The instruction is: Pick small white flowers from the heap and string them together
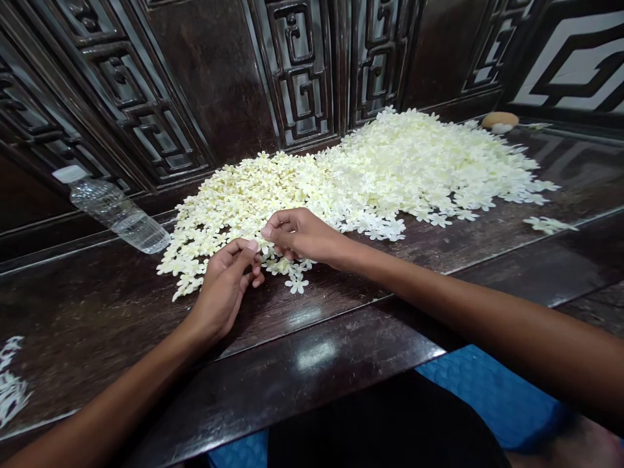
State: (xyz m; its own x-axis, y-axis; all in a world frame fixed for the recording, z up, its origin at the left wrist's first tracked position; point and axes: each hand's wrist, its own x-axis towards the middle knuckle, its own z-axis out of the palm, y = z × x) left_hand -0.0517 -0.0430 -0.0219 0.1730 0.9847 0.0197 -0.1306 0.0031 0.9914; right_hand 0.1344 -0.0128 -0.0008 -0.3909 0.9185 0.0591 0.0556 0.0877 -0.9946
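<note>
A wide heap of white and pale yellow flowers (390, 169) lies on the dark wooden bench (341, 348). At its front left edge my two hands come close together. My left hand (225, 279) is pinched, thumb against index finger, and what it grips is too small to make out. Just to its right, my right hand (297, 235) pinches too, over the flowers; anything between its fingertips is hidden or too small to name. One single flower (296, 283) sits on the wood below my right hand.
A clear plastic bottle (117, 211) with a white cap leans at the left against the carved wooden backrest (209, 71). White strands (12, 393) lie at the far left. A tan rounded object (500, 120) is at the back right, loose flowers (549, 225) at the right.
</note>
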